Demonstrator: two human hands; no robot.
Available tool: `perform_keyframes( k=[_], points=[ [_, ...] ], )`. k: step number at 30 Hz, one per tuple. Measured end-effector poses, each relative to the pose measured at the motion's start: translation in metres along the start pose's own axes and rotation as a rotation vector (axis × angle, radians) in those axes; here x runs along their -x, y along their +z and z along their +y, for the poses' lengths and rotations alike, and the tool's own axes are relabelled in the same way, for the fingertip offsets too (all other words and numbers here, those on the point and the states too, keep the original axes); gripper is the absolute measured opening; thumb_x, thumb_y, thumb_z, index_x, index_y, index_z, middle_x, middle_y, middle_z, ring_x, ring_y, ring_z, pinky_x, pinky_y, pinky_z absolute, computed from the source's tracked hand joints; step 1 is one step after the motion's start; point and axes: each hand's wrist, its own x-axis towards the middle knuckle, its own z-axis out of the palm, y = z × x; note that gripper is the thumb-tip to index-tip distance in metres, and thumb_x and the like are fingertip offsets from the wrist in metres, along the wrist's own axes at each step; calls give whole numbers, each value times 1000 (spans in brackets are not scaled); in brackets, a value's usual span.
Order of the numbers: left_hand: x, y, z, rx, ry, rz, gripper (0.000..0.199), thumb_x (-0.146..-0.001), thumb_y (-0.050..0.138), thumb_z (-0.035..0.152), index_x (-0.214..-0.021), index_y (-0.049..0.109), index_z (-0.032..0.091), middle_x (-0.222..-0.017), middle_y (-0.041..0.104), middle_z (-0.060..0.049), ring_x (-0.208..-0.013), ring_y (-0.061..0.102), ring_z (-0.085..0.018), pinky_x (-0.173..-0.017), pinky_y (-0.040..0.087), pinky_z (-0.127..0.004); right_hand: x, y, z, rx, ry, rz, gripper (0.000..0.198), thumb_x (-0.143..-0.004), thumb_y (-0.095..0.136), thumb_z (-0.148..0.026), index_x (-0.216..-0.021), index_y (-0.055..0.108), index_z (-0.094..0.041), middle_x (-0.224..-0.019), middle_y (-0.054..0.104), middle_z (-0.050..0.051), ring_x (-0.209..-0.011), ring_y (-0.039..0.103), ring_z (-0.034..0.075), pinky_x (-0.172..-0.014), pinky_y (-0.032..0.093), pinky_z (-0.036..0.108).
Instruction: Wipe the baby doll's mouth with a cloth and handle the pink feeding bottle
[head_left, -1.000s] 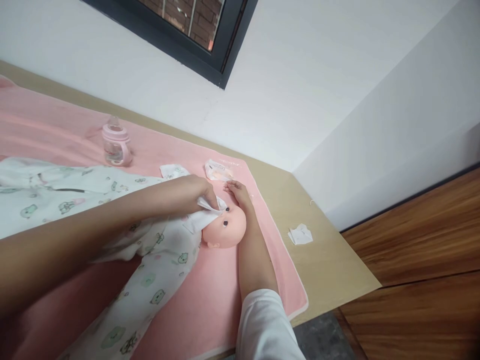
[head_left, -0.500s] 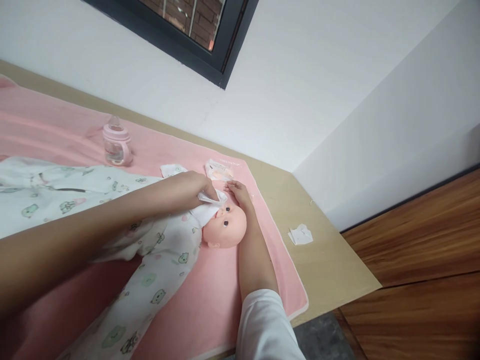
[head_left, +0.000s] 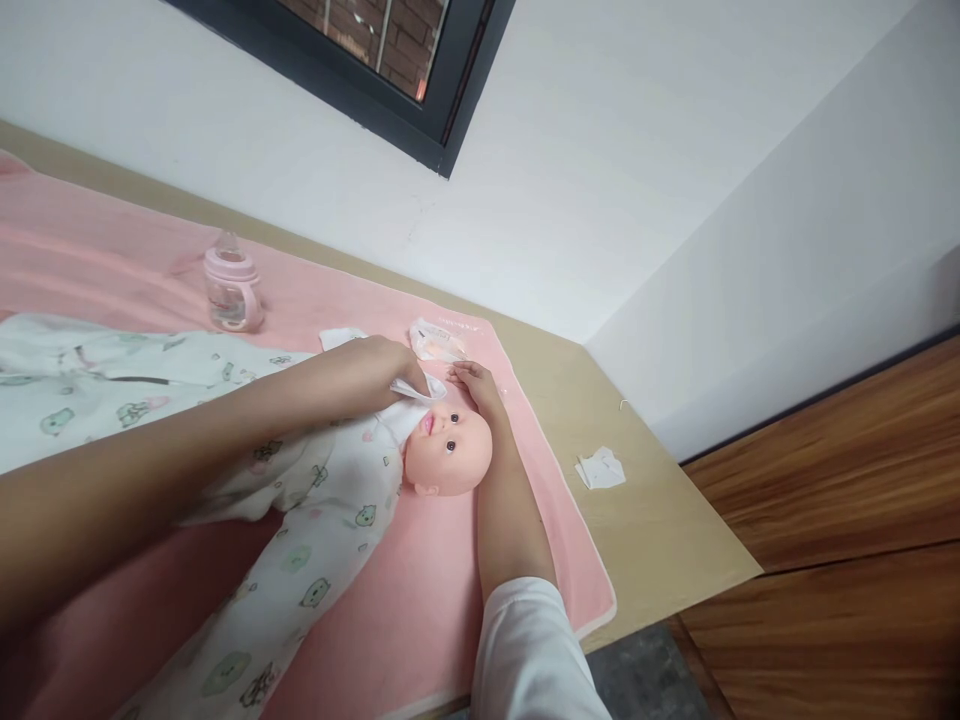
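Observation:
A bald baby doll lies face up, dressed in a white outfit with green animal prints. My left hand reaches across the doll's chest, its fingers closed on a thin white cloth by the chin. Whether this cloth is loose or part of the clothing I cannot tell. The doll's mouth and both eyes show. My right hand rests beyond the top of the head, fingers stretched out and holding nothing, with the forearm curved alongside the head.
A pink baby bottle with a handle stands on the pink mat. Near my hands lies a small clear plastic packet. A crumpled white tissue is on the wooden table. Walls and a dark window frame rise behind.
My left hand has drawn the white cloth slightly left, off the doll's mouth toward the chin and neck, so the lips now show. The right hand has stayed in place.

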Motion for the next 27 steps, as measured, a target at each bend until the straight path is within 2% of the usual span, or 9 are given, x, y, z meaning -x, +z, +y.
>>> perform_keyframes(
  k=[3,5,9,12,14,17,22,25,27],
  points=[
    [-1,0,-3,-22,-30,-23,46,-72,52,15,-104,80,32,-109,76,0,-94,67,-21,-80,45,-27,-1,0,0,6,2,5,12,-85,60,-12,-96,65,-16,-86,73,2,-80,71,10,-97,54,28],
    [-2,0,-3,5,-32,1,42,-75,53,19,-105,79,31,-112,75,0,-97,67,-21,-83,46,-27,0,0,0,-3,-4,3,12,-85,61,-12,-96,65,-15,-85,73,2,-79,70,10,-98,54,28],
    [2,-6,-2,62,30,248,37,-79,51,30,-103,79,29,-118,71,-2,-107,65,-23,-92,47,-30,4,0,1,-36,-30,-16,14,-83,63,-16,-97,65,-16,-88,73,2,-78,69,10,-97,55,29],
    [8,-14,-4,42,61,393,35,-80,50,30,-99,79,27,-133,64,-3,-122,58,-26,-103,45,-35,7,0,-8,-20,-73,-28,19,-82,66,-22,-99,65,-16,-90,73,4,-82,69,12,-95,56,32],
    [10,-19,-7,30,41,420,34,-80,49,31,-97,78,26,-143,58,-2,-131,52,-28,-108,43,-39,9,0,-24,13,-164,-14,22,-80,68,-27,-100,66,-17,-95,73,5,-89,69,13,-94,56,32],
    [12,-26,-13,-7,-6,383,35,-79,48,29,-96,78,24,-150,53,-3,-137,46,-29,-113,41,-42,20,3,-64,68,-377,-34,28,-78,71,-33,-102,67,-19,-107,72,7,-103,67,17,-96,55,33],
    [12,-28,-16,-50,-8,339,35,-79,49,28,-96,79,23,-153,50,-3,-141,42,-31,-115,38,-44,71,26,-137,219,-630,-259,37,-81,75,-37,-113,66,-21,-116,72,8,-110,67,19,-105,51,39],
    [15,-28,-13,-44,10,351,36,-81,49,31,-98,79,24,-152,51,-2,-142,41,-32,-115,38,-44,107,48,-162,401,-732,-424,45,-82,77,-39,-122,63,-25,-125,68,6,-122,63,21,-114,44,42],
    [16,-29,-11,-45,8,360,37,-81,48,30,-100,79,25,-152,51,-1,-142,41,-32,-115,38,-44,124,61,-169,540,-778,-449,58,-83,76,-43,-135,56,-29,-130,65,6,-123,62,22,-113,44,45]
  ],
)
